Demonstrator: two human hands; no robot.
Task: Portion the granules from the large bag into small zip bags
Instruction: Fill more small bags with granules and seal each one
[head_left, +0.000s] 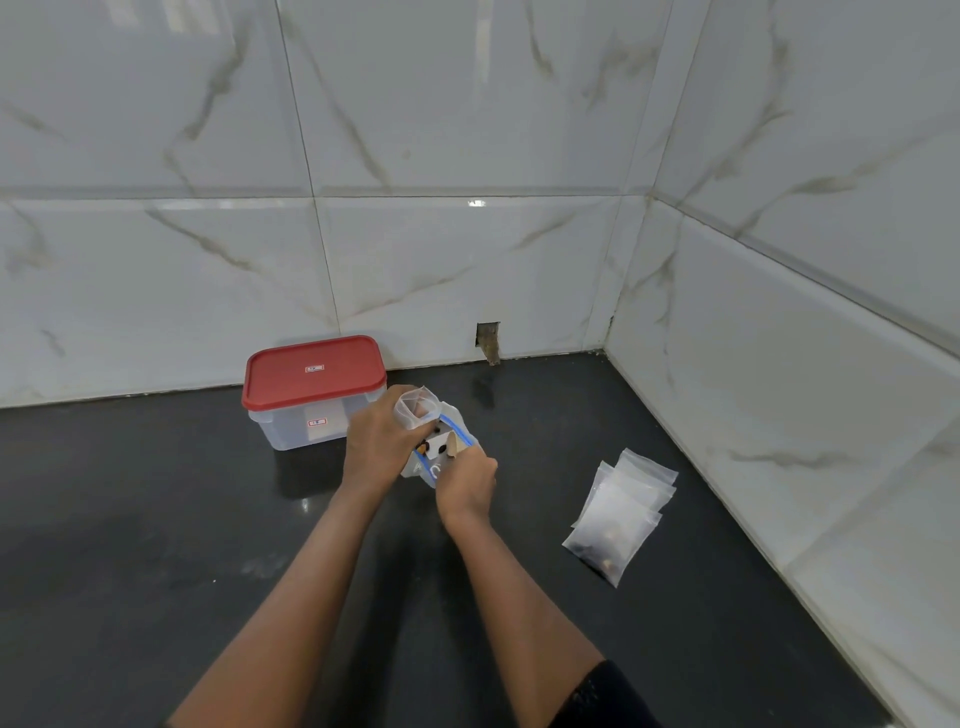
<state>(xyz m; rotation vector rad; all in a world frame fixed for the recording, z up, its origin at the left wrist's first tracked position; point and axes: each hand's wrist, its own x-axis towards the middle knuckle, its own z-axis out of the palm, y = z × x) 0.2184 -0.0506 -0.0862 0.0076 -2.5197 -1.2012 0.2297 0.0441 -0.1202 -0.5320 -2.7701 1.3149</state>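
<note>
My left hand (379, 441) grips a small clear zip bag (415, 408), its mouth held open and facing up. My right hand (465, 483) holds the large bag (447, 447), a clear bag with a blue zip strip, standing on the dark counter right beside the small one. Dark pieces and a tan scoop-like shape show at its open mouth. Whether my right fingers also hold that tan thing I cannot tell. A fanned pile of small zip bags (621, 512) lies flat to the right; the nearest one has dark granules in it.
A clear plastic box with a red lid (314, 387) stands shut against the back wall, just left of my hands. White marble-look tiled walls close the counter (156, 519) at the back and on the right. A small hole (488, 340) is in the back wall.
</note>
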